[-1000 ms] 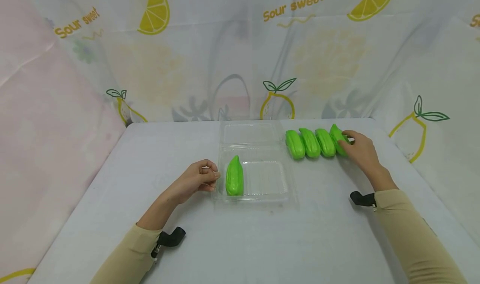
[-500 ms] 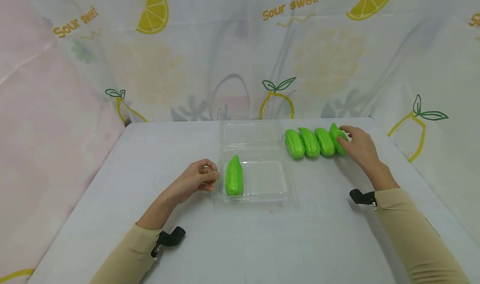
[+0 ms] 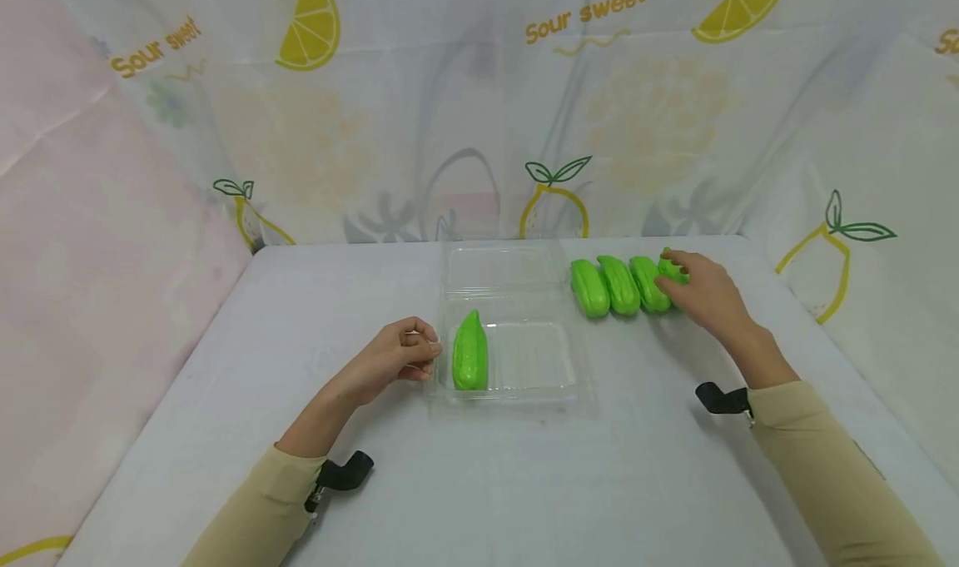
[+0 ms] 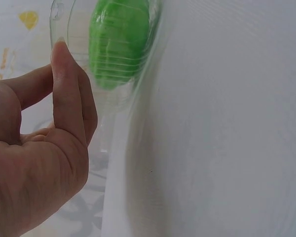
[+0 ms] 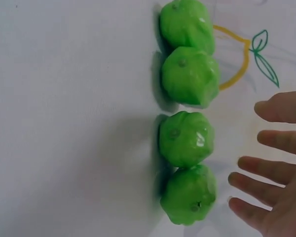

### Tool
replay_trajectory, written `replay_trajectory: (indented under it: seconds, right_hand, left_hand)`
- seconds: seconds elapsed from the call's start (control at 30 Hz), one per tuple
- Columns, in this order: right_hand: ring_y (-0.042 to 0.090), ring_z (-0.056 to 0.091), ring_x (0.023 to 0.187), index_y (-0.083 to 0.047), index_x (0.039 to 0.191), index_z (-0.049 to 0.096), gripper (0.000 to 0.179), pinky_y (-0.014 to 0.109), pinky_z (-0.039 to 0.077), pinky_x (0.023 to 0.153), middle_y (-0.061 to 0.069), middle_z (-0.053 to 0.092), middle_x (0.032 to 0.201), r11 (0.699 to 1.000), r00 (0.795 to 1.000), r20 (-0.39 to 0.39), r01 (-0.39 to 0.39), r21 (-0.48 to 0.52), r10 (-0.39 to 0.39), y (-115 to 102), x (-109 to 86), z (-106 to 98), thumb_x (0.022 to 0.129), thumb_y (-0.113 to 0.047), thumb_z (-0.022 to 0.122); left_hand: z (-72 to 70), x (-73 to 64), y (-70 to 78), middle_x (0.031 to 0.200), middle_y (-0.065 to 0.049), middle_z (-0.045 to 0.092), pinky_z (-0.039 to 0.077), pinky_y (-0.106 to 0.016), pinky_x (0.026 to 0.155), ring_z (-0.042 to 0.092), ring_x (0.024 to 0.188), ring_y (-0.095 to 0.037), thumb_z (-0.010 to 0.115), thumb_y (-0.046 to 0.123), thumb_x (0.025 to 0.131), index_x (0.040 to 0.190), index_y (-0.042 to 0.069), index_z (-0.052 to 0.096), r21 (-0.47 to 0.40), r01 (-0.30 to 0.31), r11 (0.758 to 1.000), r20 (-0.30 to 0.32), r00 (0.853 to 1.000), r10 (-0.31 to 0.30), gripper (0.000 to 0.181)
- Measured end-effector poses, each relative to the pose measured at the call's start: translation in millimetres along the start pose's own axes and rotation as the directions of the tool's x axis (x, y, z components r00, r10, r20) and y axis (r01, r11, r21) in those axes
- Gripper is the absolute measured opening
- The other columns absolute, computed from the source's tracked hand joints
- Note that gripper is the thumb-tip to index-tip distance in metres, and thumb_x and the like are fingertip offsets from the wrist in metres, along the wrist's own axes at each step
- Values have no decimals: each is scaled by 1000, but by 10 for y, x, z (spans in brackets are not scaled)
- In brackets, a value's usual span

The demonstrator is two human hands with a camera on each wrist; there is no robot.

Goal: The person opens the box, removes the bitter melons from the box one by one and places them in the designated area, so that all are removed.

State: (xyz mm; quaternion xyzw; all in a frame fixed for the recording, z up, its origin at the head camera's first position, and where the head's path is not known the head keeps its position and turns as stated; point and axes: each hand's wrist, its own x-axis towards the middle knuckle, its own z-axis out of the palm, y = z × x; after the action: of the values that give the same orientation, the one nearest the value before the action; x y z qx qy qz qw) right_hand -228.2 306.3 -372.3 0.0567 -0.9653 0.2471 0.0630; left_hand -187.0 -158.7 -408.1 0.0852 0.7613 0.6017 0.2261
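Observation:
A clear plastic clamshell box [image 3: 532, 359] lies open mid-table, with one glossy green ribbed gourd [image 3: 469, 359] at its left side. My left hand [image 3: 390, 357] pinches the box's left rim between thumb and fingers; in the left wrist view, the fingertips [image 4: 61, 54] are on the clear edge beside the gourd. Several like gourds stand in a row right of the box, the leftmost gourd [image 3: 589, 289] nearest it. My right hand [image 3: 708, 296] hovers over the right end, partly hiding the rightmost gourd [image 3: 673, 269]. In the right wrist view its fingers are spread, apart from the gourds [image 5: 186, 139].
The box's lid [image 3: 498, 267] is folded back toward the rear edge of the white table [image 3: 517, 484]. A printed cloth [image 3: 404, 117] hangs behind the table and along both sides. Each wrist carries a black camera mount, such as the right mount [image 3: 722, 398].
My right hand has shifted a little left along the gourds, covering more of the rightmost one. The left hand, the box and the gourds keep their places.

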Motion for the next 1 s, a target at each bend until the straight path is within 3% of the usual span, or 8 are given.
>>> replay_trajectory:
  seconds: [0.37,0.47,0.7,1.0]
  right_hand:
    - [47,46,132,-3,141,50,50,66,39,104,26,50,144,997,997,14,75,31,-75,-294,-134,6,99,-28,58]
    - [45,51,128,-4,140,52,49,64,41,102,23,53,143,992,993,10,120,29,-120,-358,-151,41,98,-27,60]
    - [43,46,134,-5,139,54,47,61,37,110,20,56,141,979,979,20,202,-12,-202,-509,-143,154,97,-23,63]
    - [42,50,132,-7,142,52,52,59,43,106,18,54,145,971,969,54,240,24,-241,-655,-192,301,95,-23,67]
  left_hand:
    - [8,13,5,77,-1,56,56,-20,63,56,68,-10,64,18,97,111,2,49,-9,-1,1000,4,1000,1,26]
    - [9,10,5,77,-1,55,55,-20,63,56,68,-10,63,18,98,111,1,48,-10,-2,1000,6,1000,2,26]
    - [2,-11,-10,76,-1,56,55,-21,63,56,67,-11,63,17,98,112,1,48,-11,1,1000,1,1000,-1,26]
    - [15,-21,4,74,-2,56,55,-21,62,57,66,-11,63,16,97,110,2,49,-20,11,1000,-6,1000,-11,23]
